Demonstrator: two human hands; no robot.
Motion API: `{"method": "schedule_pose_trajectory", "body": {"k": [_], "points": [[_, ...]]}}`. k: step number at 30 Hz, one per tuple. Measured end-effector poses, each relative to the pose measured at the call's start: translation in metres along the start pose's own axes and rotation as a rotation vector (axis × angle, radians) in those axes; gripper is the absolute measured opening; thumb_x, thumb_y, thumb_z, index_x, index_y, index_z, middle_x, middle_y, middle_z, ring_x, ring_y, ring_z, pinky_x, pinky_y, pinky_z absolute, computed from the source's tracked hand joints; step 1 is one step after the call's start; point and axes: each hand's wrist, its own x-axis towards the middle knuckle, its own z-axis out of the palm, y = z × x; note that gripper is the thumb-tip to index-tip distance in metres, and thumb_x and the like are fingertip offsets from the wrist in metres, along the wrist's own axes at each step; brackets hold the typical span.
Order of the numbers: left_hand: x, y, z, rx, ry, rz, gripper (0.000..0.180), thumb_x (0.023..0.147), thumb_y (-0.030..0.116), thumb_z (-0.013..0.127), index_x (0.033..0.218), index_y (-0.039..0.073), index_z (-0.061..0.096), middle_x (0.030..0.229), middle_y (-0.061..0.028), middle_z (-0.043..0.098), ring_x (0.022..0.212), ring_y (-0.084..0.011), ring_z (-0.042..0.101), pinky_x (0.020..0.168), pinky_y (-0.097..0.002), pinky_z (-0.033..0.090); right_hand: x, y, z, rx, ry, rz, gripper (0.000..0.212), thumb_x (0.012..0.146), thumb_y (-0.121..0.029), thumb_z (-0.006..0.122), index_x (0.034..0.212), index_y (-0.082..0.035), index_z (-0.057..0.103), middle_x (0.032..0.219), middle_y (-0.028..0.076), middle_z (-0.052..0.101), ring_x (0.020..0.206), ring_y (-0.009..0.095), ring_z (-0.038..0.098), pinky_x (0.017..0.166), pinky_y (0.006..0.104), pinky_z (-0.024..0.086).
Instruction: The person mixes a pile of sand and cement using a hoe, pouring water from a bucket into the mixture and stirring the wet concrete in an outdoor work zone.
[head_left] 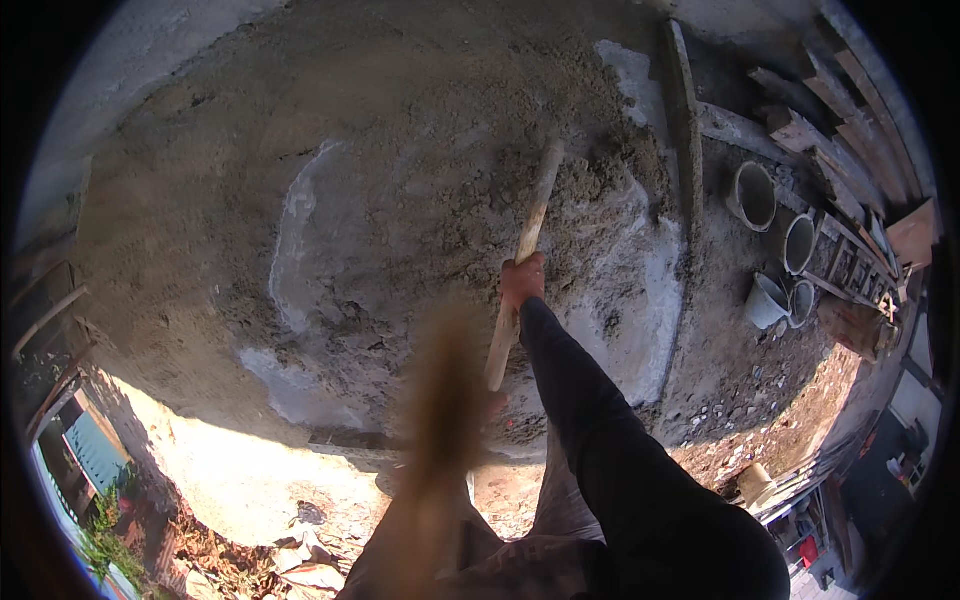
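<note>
My right hand (525,279) is wrapped round a long wooden handle (541,200), its dark-sleeved arm reaching in from the lower right. The handle's far end meets rough, wet grey mortar (430,200); any tool head there cannot be made out. Its near end runs down beside a blurred brown shape (440,420) close to the camera, whose kind I cannot tell. A sliver of what looks like my left hand (497,401) shows by the handle's near end, the rest hidden behind the blur.
Watery grey patches (297,235) lie in the mortar. A board edge (686,130) borders it on the right. Past that stand several buckets (754,197), a wooden ladder-like frame (845,258) and stacked planks (830,150). Dry leaves (215,550) and sunlit ground lie at the lower left.
</note>
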Motion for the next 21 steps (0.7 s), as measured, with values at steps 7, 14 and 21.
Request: {"method": "schedule_pose_trajectory", "body": {"k": [7,14,21], "points": [[-0.258,-0.130,-0.061,0.776,0.116,-0.150,0.052,0.079,0.034,0.074,0.121,0.007,0.063,0.110,-0.0191,0.070,0.105,-0.0346,0.067,0.091,-0.0435,0.054,-0.305,0.074,0.009,0.570,-0.209,0.379,0.029,0.095,-0.015,0.055,0.111,-0.005,0.033,0.072,0.008,0.052,0.048,0.017,0.055,0.043,0.0345,0.048],[-0.016,-0.042,0.065,0.648,0.229,0.289,0.040,0.081,0.031,0.074,0.110,0.005,0.065,0.092,-0.0221,0.071,0.088,-0.0389,0.069,0.076,-0.0457,0.056,-0.070,0.010,-0.108,0.569,-0.056,-0.124,0.028,0.099,-0.018,0.055,0.114,-0.003,0.036,0.077,0.007,0.053,0.051,0.015,0.055,0.045,0.0335,0.047],[0.241,0.240,0.232,0.094,-0.144,0.433,0.030,0.079,0.015,0.072,0.100,-0.003,0.059,0.072,-0.0164,0.065,0.056,-0.0243,0.065,0.050,-0.0408,0.051,0.306,-0.116,-0.248,-0.147,0.205,-0.373,0.060,0.096,-0.035,0.056,0.130,0.007,0.030,0.080,0.019,0.069,0.064,0.029,0.070,0.062,0.0449,0.057]]}}
